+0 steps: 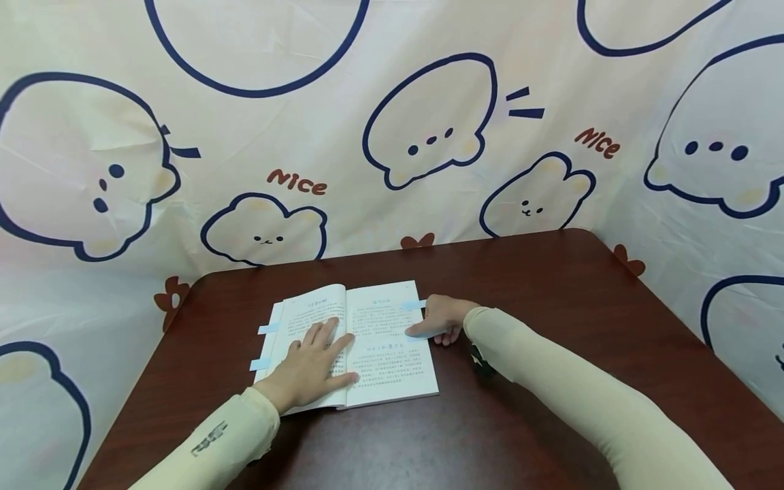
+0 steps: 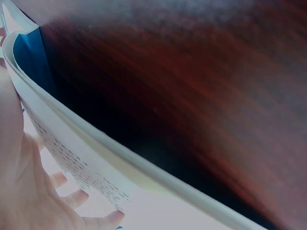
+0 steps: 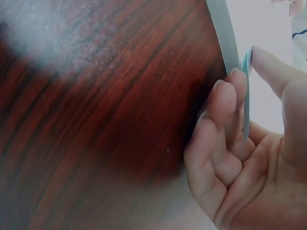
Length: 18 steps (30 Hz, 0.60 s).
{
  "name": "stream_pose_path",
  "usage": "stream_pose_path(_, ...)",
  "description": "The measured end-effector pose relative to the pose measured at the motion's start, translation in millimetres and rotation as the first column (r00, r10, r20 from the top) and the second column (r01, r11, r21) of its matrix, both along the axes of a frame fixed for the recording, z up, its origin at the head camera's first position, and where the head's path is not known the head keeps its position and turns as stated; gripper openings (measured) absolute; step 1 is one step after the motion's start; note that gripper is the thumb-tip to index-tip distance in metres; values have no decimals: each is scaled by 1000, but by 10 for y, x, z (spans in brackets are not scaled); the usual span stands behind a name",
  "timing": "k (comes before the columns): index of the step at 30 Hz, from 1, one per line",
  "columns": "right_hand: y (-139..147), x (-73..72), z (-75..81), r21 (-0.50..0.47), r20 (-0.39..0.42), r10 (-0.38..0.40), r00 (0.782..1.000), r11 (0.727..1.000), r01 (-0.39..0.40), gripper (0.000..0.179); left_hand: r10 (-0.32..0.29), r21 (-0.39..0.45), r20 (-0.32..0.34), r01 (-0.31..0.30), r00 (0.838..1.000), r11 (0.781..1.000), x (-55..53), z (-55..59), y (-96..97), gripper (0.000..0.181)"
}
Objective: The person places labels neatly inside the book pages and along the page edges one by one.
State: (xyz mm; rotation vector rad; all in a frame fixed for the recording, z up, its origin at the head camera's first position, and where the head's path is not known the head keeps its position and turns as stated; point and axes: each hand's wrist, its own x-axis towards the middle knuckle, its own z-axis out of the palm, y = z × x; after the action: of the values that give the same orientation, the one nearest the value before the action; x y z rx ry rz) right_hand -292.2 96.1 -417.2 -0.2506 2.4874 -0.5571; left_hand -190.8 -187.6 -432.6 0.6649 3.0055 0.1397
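An open book [image 1: 392, 371] with printed pages lies on the table. My left hand [image 1: 311, 364] rests on its left page near the spine, fingers spread; in the left wrist view the fingers [image 2: 103, 221] lie over the print. At the right page's outer edge, my right hand [image 1: 446, 317] pinches a light blue sticky tab [image 3: 247, 103] between thumb and curled fingers. The thumb is on the page side of it. Just above that hand, another blue sticky tab [image 1: 412, 305] sticks out past the page edge.
Two more blue tabs, an upper one [image 1: 268, 329] and a lower one [image 1: 260, 364], jut from the book's left edge. The dark brown table [image 1: 520, 272] meets a cartoon-printed curtain [image 1: 392, 218] at the back and sides.
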Motion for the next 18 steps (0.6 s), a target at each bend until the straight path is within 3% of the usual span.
stream_pose_path(10, -45, 10, -50, 40, -29, -40, 999, 998, 41, 57, -5, 0, 0, 5, 1000, 1000, 16, -27, -8, 75)
stream_pose_path(18, -41, 29, -19, 28, -32, -25, 999, 999, 26, 48, -15, 0, -14, 15, 1000, 1000, 11, -15, -16, 75)
